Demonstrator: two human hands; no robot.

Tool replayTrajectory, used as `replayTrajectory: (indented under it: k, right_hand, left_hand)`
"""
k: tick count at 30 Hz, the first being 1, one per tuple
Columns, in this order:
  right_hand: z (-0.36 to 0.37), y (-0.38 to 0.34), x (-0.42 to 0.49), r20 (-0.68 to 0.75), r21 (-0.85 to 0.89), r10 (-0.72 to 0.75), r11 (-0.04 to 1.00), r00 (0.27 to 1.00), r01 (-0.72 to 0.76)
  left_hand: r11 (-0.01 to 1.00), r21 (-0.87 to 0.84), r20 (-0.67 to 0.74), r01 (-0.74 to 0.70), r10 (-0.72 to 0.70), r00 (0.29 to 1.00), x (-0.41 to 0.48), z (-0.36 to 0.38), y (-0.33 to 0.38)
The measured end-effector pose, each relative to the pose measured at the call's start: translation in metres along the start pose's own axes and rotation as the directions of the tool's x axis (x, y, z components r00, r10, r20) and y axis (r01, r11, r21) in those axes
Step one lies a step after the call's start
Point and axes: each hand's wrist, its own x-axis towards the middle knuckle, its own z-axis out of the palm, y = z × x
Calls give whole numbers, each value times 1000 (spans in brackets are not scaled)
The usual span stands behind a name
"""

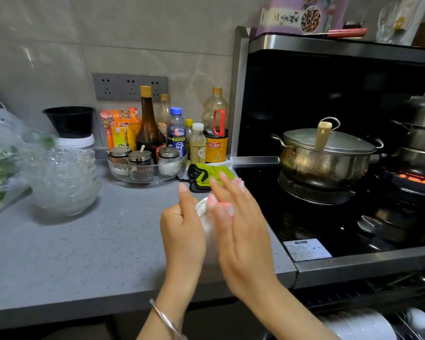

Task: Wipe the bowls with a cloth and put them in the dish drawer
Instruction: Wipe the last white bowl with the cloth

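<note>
White cloth point(205, 217) is bunched between the hands above the counter point(84, 253). Left hand point(182, 229) curls round it. Right hand point(243, 229) lies flat-fingered against it, blurred. No bowl in hand; stack of glass bowls point(64, 182) sits well to the left. Risks: smooth glass could slip on the carry to the dish drawer point(402, 288), low right, and the lit burner point(415, 179) is near that route, so the cloth could scorch. Drawer holds white plates point(363, 325). Pot point(324, 158) is lidded, contents hidden. Glass tray point(147, 177) holds three lidded jars.
</note>
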Motion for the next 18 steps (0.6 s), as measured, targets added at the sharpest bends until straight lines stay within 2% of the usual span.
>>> replayTrajectory:
  k: [2,4,7,9,11,12,14,16,18]
  right_hand:
    - [5,-1,-1,-21,-157,-116,981,993,111]
    - [3,2,3,-32,-169,-144,976,989,137]
    - [-6,11,11,-8,80,44,996,999,-43]
    - [-10,16,15,32,291,212,933,977,-213]
    - [-12,15,14,43,319,258,912,965,-258]
    - [-11,12,12,22,265,222,939,975,-220]
    - [-7,4,6,-1,37,60,998,998,-59]
    - [-3,3,5,14,-149,-99,984,995,100]
    - [-4,6,9,24,-67,-94,993,995,96]
  left_hand:
    - [1000,-13,6,-19,19,1000,-6,4,2]
    - [1000,-27,2,-7,7,1000,-8,7,1]
    - [998,-47,-5,32,-32,999,-9,7,-2]
    - [998,-35,-23,49,-49,999,-10,6,-3]
    - [998,-43,-39,53,-55,998,-11,4,-2]
    - [997,-61,-48,50,-53,997,-12,4,-1]
    - [996,-78,-48,30,-34,998,-13,5,1]
    - [997,-71,-35,-1,-1,999,-13,5,-1]
    - [999,-51,2,-13,13,1000,-11,2,-1]
